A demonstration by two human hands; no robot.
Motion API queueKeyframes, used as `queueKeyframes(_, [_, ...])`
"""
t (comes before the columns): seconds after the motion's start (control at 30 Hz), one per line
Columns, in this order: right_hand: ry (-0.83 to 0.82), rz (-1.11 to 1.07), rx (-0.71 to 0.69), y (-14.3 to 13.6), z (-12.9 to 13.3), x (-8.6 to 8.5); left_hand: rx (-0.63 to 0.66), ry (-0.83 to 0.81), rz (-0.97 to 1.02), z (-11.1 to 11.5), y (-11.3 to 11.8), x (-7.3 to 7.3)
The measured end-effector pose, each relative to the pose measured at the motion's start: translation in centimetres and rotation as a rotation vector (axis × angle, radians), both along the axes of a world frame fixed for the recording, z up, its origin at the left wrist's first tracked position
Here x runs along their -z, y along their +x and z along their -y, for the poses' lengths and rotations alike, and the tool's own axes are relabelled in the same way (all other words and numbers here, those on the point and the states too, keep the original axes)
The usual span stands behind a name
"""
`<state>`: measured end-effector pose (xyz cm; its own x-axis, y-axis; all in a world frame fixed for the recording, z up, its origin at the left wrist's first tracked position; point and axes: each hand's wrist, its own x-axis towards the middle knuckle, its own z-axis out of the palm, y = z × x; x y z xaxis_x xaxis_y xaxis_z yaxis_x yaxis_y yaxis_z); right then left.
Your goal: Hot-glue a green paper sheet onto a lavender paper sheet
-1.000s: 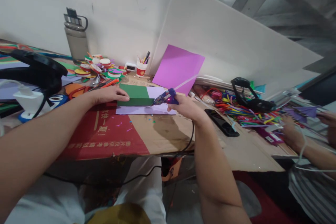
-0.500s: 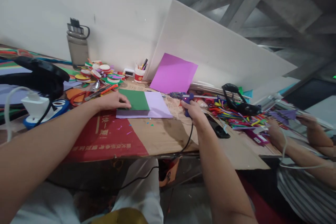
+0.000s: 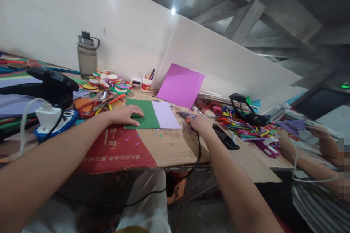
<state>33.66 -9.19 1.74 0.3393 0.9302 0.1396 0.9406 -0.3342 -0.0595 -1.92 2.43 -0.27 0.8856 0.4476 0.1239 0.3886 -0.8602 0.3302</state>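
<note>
My left hand [image 3: 128,114] lies spread on a green paper sheet [image 3: 145,116], its fingers apart. The green sheet rests flat over the left part of a lavender sheet [image 3: 167,115], and their near edges roughly meet. To the right of the sheets, low over the cardboard, my right hand [image 3: 201,123] is closed around a glue gun [image 3: 187,115] with its nozzle pointing left. The gun's handle is mostly hidden by my fingers. A black cord [image 3: 199,153] runs from it down over the table edge.
Scissors [image 3: 87,109], a power strip [image 3: 56,125] and paper rolls [image 3: 112,78] stand left, near a bottle [image 3: 86,56]. A purple sheet [image 3: 182,85] leans at the back. Rightward are a phone [image 3: 225,136], coloured strips [image 3: 237,120] and another person's hands [image 3: 286,140].
The green sheet's raised near edge has come down flat on the lavender sheet. My left hand has moved onto it and spread its fingers. My right hand has lowered the glue gun.
</note>
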Motion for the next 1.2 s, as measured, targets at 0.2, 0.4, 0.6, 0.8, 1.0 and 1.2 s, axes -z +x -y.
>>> queueKeyframes(0.2, [0.217, -0.037, -0.252, -6.7, -1.0, -1.2, -0.009, -0.044, -0.139, 0.2, -0.3, -0.3])
queueKeyframes(0.4, [0.333, -0.326, -0.696, -16.5, -5.0, 0.6, -0.179, 0.059, -0.265, 1.7, 0.5, 0.2])
queueKeyframes(0.6, [0.181, -0.4, -0.788, -19.5, -7.2, 3.5, -0.27, 0.136, -0.287, 2.7, 1.2, 1.3])
queueKeyframes(0.8, [0.046, -0.356, -0.84, -18.6, -7.6, 4.7, -0.252, 0.178, -0.183, 2.4, 1.2, 2.0])
queueKeyframes(1.0, [0.025, -0.319, -0.817, -18.6, -7.8, 4.8, -0.26, 0.206, -0.133, 2.1, 1.1, 2.8])
queueKeyframes(1.2, [-0.005, -0.224, -0.842, -17.9, -8.0, 4.9, -0.26, 0.208, -0.165, 2.4, 1.1, 2.4])
